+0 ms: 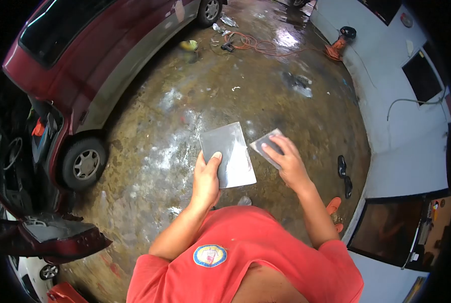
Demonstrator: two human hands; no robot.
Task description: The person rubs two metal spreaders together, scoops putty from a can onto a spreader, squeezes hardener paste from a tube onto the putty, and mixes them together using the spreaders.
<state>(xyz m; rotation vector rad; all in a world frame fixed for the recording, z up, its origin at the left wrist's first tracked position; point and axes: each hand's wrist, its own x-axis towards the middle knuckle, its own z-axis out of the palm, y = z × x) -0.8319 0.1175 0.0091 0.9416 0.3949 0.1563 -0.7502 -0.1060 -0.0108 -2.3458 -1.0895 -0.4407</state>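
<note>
My left hand (206,174) grips a thin, flat grey sheet (229,156), with the thumb lying on its upper face. The sheet has straight edges and a bright glossy patch on its right half; it may be wet sandpaper, but I cannot be sure. Just to the right, my right hand (288,159) is closed on a smaller grey rectangular pad (269,146) with paler edges, fingers across its top. A narrow gap separates the pad from the sheet. Both are held in front of the red shirt (266,237), above the floor.
Wet, stained concrete floor (149,121) surrounds me. A maroon van (119,45) stands at left, and a detached maroon panel (59,237) lies near it. An orange cable (266,43) loops across the back. Black slippers (342,166) and orange slippers (334,205) lie by the pale wall (402,146).
</note>
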